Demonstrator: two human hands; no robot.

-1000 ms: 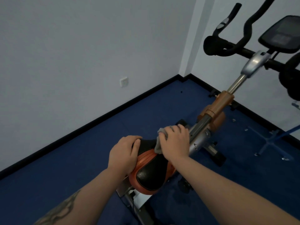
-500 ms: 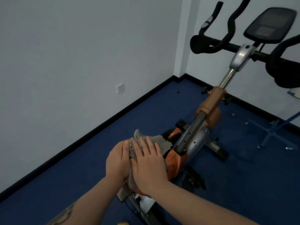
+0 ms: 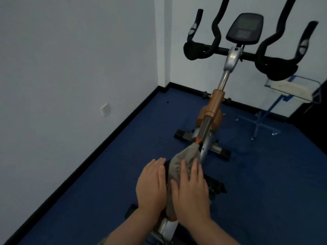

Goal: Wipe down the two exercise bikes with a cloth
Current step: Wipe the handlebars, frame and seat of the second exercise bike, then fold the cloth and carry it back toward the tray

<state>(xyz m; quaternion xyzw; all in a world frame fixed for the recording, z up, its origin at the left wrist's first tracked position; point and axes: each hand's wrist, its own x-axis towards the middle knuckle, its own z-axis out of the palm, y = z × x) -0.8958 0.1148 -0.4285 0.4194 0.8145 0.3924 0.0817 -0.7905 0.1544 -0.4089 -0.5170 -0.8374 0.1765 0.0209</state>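
Behind the handlebars [image 3: 247, 52] of an exercise bike [image 3: 215, 106], a person's right hand [image 3: 192, 190] lies flat, fingers spread, pressing a grey cloth [image 3: 184, 161] over the saddle. Just beside it, the left hand [image 3: 152, 184] rests open on the saddle's left edge, fingers straight and close together. Ahead of the handlebars stands a dark console [image 3: 245, 29]; left of the bike, a wall socket [image 3: 105, 109]; beneath, blue floor [image 3: 265, 174].

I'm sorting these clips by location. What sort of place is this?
Probably a small gym or exercise room. An exercise bike with black handlebars and a console stands on blue carpet in a bare corner, and a person's right hand presses a grey cloth on its seat.
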